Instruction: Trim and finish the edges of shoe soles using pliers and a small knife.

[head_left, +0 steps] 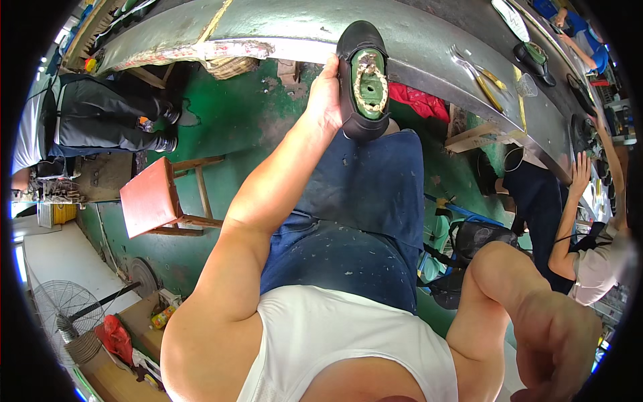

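A black shoe (347,67) with a green last (372,86) inside is held up at the front edge of the grey workbench (288,20). Pale, ragged material rings the top of the last. My left hand (324,99) is closed round the shoe's left side, its thumb along the upper and most fingers hidden behind. Raised close at the lower right, my right hand (559,338) is bent at the wrist with its fingers curled. Whether anything is inside them is hidden. Pincers with yellow handles (483,87) lie on the bench, right of the shoe.
Another black shoe (534,64) and a white sole (511,19) rest farther right on the bench. Co-workers sit at the right and stand at the left. A red-topped stool (149,199) is left of my legs; a fan (67,321) is at the lower left.
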Available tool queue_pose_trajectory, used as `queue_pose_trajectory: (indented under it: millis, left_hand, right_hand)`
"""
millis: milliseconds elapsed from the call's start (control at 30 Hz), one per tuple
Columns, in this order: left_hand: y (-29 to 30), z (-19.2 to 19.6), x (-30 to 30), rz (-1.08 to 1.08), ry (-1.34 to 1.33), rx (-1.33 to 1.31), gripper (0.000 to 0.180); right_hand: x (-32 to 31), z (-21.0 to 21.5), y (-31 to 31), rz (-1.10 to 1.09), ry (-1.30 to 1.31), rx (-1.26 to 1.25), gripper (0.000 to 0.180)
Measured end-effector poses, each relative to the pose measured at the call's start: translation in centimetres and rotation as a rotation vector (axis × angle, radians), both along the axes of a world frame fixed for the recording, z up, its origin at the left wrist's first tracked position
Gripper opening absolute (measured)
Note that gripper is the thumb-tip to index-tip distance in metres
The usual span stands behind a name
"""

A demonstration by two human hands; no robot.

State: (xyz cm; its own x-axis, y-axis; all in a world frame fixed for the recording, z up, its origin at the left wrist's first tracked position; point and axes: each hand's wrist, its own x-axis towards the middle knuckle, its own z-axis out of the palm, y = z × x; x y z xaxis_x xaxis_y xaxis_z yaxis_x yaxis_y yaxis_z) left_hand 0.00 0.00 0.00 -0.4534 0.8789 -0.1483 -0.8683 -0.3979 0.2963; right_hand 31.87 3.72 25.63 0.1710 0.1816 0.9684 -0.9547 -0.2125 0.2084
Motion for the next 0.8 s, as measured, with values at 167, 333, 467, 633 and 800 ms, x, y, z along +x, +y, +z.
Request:
queue_pose_trajectory:
  millis: [167,333,467,633,800]
  left_hand:
    - [0.0,1.2,-0.1,-0.029,-0.017,0.058,0.078]
    - [0.2,2.2,-0.2,-0.015,-0.026,-0.062,0.072]
    - [2.0,4.5,-0.6,-0.041,0.112,-0.232,0.069]
    - [8.7,9.1,-2.6,-0.02,0.275,-0.335,0.062]
    - [24.1,10.7,-12.4,-0.085,0.552,-0.358,0.069]
  right_hand:
    - [-3.1,-1.6,1.6,-0.555,-0.731,0.197,0.022]
    - [-9.6,-8.5,6.5,-0.99,-0.987,0.397,0.006]
    - [-10.5,-13.2,11.9,-1.344,-1.228,0.443,0.016]
    - [-11.4,-17.7,21.8,-1.973,-1.241,0.538,0.048]
    - [-12.3,-20.2,26.6,-2.064,-1.436,0.603,0.054]
